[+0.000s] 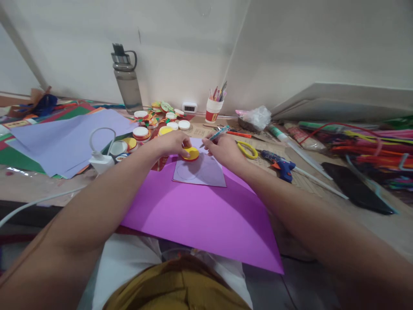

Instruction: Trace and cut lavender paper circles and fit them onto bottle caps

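While the left hand (177, 144) pinches a round yellow disc (190, 153) between thumb and fingers, the disc sits on the upper part of a pale lilac sheet (206, 174). Closed around a pen (218, 133), the right hand (222, 148) holds its tip above or on the same sheet, just beside the disc; whether it touches is unclear. A faint circle outline shows on the lilac sheet, which lies over a large purple sheet (193, 213) that juts past the near edge of the table (305, 183). Yellow-handled scissors (248, 150) and a blue glue gun (284, 168) lie to the right of the right hand. Behind the hands stand a cup (213, 111) of pens and, farther left, a grey bottle (128, 88).
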